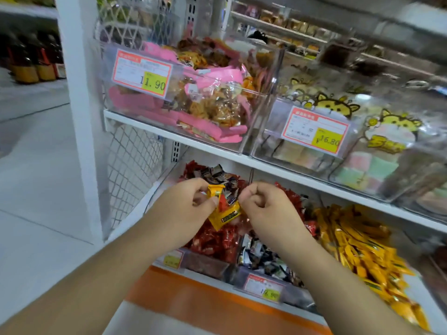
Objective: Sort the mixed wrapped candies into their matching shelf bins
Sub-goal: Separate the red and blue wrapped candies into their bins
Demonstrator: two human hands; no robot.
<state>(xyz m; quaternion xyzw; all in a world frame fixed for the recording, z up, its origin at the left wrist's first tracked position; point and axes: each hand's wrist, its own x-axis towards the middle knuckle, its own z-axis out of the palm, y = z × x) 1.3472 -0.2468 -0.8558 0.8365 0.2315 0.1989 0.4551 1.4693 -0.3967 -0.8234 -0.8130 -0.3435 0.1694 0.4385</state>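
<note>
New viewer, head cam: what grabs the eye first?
Dead centre, the left hand and right hand meet over the lower shelf, holding a small bunch of wrapped candies, the yellow candy most visible. Below right lies the bin of yellow candies, with red candies under the hands. Above, pink snack bags sit behind the 11.90 price tag.

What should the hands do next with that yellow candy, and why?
Probably carry the yellow candy to the right and drop it into the bin of yellow candies. The left hand pinches it, with a few other wrappers, above the red candies, where it does not match. The right hand is curled beside it; whether it grips anything is hard to tell.
</note>
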